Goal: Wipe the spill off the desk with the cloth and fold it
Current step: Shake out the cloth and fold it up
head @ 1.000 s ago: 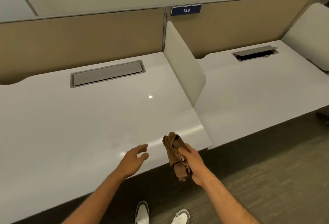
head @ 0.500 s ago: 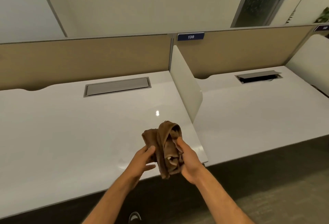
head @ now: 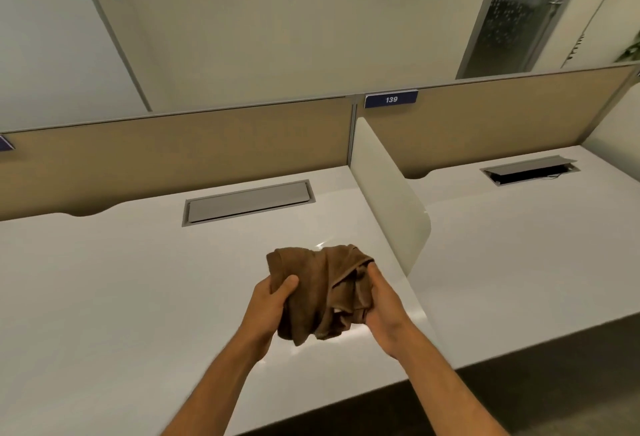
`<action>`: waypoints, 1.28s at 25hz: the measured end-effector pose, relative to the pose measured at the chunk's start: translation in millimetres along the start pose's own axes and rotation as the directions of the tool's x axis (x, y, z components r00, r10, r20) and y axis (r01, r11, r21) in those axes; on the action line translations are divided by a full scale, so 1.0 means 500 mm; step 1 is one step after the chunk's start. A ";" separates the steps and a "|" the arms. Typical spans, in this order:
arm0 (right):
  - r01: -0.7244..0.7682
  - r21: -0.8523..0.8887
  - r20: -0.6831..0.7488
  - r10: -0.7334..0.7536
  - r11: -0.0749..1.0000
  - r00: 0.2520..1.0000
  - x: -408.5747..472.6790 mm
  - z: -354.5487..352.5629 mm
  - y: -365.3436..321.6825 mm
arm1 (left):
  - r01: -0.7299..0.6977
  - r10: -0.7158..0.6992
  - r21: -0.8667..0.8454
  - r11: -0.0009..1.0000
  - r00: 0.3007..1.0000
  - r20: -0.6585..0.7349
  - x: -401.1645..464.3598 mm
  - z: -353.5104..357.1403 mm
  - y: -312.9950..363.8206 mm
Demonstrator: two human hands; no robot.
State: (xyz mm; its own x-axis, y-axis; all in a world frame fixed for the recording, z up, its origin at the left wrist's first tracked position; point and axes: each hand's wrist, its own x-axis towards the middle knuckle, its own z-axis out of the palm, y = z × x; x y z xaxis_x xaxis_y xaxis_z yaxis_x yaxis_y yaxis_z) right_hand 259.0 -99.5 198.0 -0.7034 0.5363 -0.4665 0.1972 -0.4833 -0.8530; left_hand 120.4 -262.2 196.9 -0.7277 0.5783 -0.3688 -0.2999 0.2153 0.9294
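A crumpled brown cloth [head: 317,288] hangs bunched in the air above the white desk [head: 121,297], near its right end. My left hand [head: 268,305] grips the cloth's left edge, thumb on top. My right hand [head: 384,304] holds the right side, fingers closed into the folds. I see no clear spill on the desk; only light glare shows around the cloth.
A grey cable flap [head: 247,201] lies shut at the back of the desk. A white divider panel [head: 388,193] stands on the right, with a second desk [head: 519,245] and an open cable flap [head: 530,170] beyond it. Tan partitions [head: 173,155] line the back.
My left hand came over and took hold of the cloth, which my right hand held alone before. Both hands rose over the desk and the cloth spread wider. The view tilted up.
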 end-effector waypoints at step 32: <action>0.494 -0.482 0.241 -0.433 0.724 0.869 0.194 -0.018 -0.269 | 0.034 0.035 0.349 0.937 0.982 -0.188 0.090 -0.038 0.029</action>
State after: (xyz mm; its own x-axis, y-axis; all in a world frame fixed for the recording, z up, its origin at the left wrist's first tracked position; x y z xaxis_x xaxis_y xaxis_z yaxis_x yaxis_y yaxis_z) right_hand 170.1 23.8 265.4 -0.8607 0.5088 0.0207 0.1239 0.2487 -0.9606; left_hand 71.6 -247.7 193.6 -0.8404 0.4275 -0.3330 -0.0903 0.4955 0.8639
